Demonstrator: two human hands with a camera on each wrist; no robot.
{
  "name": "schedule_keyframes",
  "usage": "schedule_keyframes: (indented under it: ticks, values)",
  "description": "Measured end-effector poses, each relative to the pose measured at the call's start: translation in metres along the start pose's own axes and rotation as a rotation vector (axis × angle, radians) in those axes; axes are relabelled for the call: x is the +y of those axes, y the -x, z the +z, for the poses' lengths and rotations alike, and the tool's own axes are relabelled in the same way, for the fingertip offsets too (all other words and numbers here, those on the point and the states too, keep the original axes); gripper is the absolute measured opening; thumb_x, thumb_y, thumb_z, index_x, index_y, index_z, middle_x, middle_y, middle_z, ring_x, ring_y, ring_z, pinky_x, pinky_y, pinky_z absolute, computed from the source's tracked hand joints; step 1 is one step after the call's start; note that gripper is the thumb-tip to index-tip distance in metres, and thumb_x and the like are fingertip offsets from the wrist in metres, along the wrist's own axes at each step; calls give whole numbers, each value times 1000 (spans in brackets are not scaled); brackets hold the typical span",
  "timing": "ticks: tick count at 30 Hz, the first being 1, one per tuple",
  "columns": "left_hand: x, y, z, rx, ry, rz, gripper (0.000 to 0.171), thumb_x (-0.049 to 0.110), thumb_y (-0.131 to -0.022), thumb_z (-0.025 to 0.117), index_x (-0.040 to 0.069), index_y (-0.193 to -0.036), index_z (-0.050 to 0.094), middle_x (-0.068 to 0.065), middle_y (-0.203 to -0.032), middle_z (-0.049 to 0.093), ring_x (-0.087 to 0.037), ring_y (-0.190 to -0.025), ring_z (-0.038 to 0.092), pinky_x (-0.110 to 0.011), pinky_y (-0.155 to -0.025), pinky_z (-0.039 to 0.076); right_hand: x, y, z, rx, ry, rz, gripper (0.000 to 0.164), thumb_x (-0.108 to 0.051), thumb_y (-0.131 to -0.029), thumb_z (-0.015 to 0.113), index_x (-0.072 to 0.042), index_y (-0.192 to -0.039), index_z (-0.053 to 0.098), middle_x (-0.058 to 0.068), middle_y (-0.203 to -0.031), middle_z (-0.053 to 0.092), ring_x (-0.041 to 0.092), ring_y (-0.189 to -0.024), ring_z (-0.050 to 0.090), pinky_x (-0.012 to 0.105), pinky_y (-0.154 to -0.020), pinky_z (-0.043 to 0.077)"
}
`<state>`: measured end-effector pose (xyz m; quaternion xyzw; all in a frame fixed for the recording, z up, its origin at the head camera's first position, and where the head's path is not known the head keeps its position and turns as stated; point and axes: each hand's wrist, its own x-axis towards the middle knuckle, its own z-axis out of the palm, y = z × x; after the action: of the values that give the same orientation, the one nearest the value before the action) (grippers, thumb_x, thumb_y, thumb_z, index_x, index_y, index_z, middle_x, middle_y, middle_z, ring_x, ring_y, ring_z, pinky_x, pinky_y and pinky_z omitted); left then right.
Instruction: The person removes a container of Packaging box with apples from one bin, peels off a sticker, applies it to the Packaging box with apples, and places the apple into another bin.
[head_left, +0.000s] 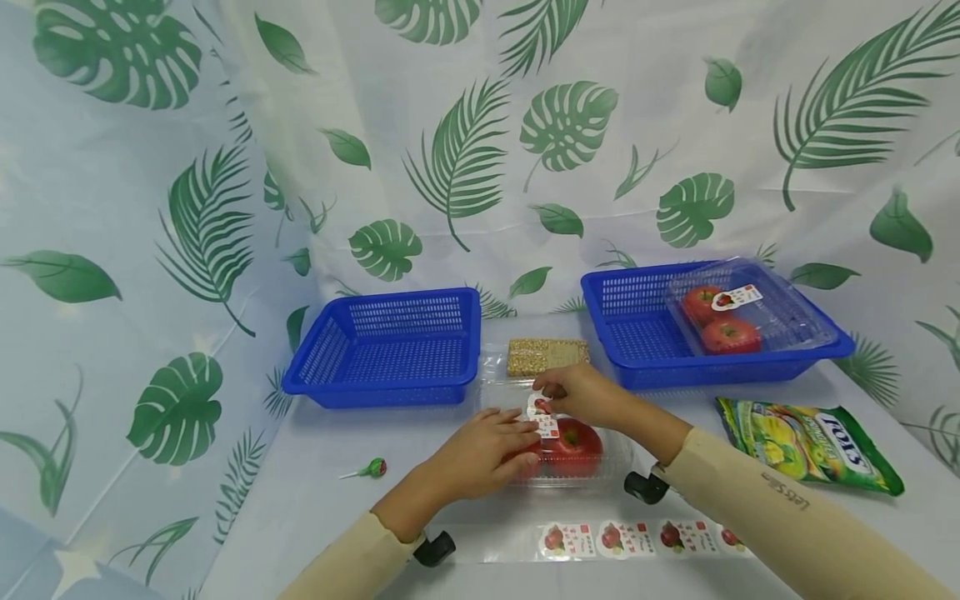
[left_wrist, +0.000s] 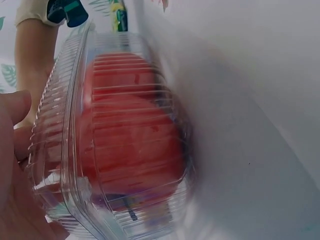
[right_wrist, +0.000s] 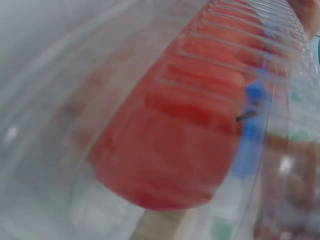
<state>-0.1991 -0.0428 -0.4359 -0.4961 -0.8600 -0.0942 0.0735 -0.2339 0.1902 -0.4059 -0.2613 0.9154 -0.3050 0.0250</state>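
A clear plastic clamshell box with red apples inside lies on the table. A white label sticker with an apple print is on its lid. My left hand rests on the left part of the lid, fingers extended, fingertips by the sticker's lower part. My right hand is at the sticker's upper end, fingers bent, seeming to pinch its edge. In the left wrist view the apples show through the ribbed side, with the left hand along the lid. The right wrist view shows an apple through blurred plastic.
A blue basket stands back left; another blue basket at back right holds a labelled apple box. Nearby are a grain pack, a green candy bag, a lollipop and a sticker strip along the front.
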Motion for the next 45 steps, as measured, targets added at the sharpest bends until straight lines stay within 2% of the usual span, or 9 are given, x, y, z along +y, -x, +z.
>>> schedule_keyframes:
  ticks: [9, 12, 14, 18, 23, 28, 34, 40, 45]
  values:
    - [-11, -7, -4, -24, 59, 24, 50, 53, -102, 38, 22, -128, 66, -1, -140, 53, -28, -137, 38, -50, -112, 26, 0, -1, 1, 7, 101, 13, 23, -8, -85, 75, -10, -108, 71, -3, -95, 68, 14, -84, 63, 32, -73, 55]
    - [-17, -11, -5, -52, 105, 15, 49, 55, -100, 39, 25, -128, 66, -1, -143, 50, -30, -138, 35, -53, -113, 22, -2, 2, 1, 6, 148, -49, 20, -10, -86, 75, -12, -106, 72, -4, -99, 69, 16, -89, 64, 36, -78, 55]
    - [-21, -12, -6, -66, 125, 11, 48, 56, -100, 39, 27, -128, 66, 0, -144, 48, -31, -139, 33, -55, -113, 20, -3, 6, 1, 1, 226, -137, 17, -12, -87, 74, -13, -104, 73, -4, -99, 70, 18, -92, 64, 40, -80, 54]
    - [-26, -14, -5, -94, 149, 16, 50, 58, -100, 37, 29, -127, 67, 0, -145, 46, -30, -142, 27, -59, -113, 17, -5, 19, 2, -29, 421, -269, 23, -21, -92, 68, -12, -113, 73, -1, -110, 70, 26, -104, 61, 50, -88, 50]
    - [-30, -15, -5, -102, 157, 4, 50, 56, -100, 36, 27, -130, 65, 1, -147, 45, -28, -143, 25, -58, -113, 15, -6, 38, 3, -126, 520, -241, 44, -39, -100, 54, -15, -136, 59, 5, -140, 54, 40, -130, 42, 64, -103, 32]
    - [-30, -25, -6, -107, 112, -57, 54, 54, -102, 31, 23, -139, 56, 5, -147, 45, -25, -143, 25, -55, -115, 15, -12, 54, -2, -180, 507, -213, 46, -48, -100, 47, -20, -135, 61, 6, -143, 51, 45, -134, 34, 69, -104, 25]
    - [-30, -32, -7, -144, 18, -59, 59, 57, -101, 29, 23, -147, 46, 5, -151, 40, -26, -144, 23, -53, -115, 15, -11, 62, -9, -209, 414, -208, 48, -52, -99, 46, -20, -130, 65, 6, -139, 55, 45, -134, 35, 70, -104, 22]
    - [-35, -21, -7, -148, 78, 5, 53, 58, -98, 36, 29, -138, 57, 3, -152, 38, -27, -145, 18, -55, -115, 6, 1, 58, -10, -185, 297, -240, 43, -48, -98, 52, -18, -124, 69, 7, -138, 55, 44, -135, 35, 68, -106, 21]
    - [-39, -12, -8, -133, 138, 45, 51, 58, -97, 41, 28, -130, 64, 2, -150, 41, -27, -145, 18, -59, -114, 6, 6, 59, -9, -188, 306, -203, 51, -55, -96, 50, -21, -131, 64, 5, -143, 50, 42, -138, 29, 70, -107, 14]
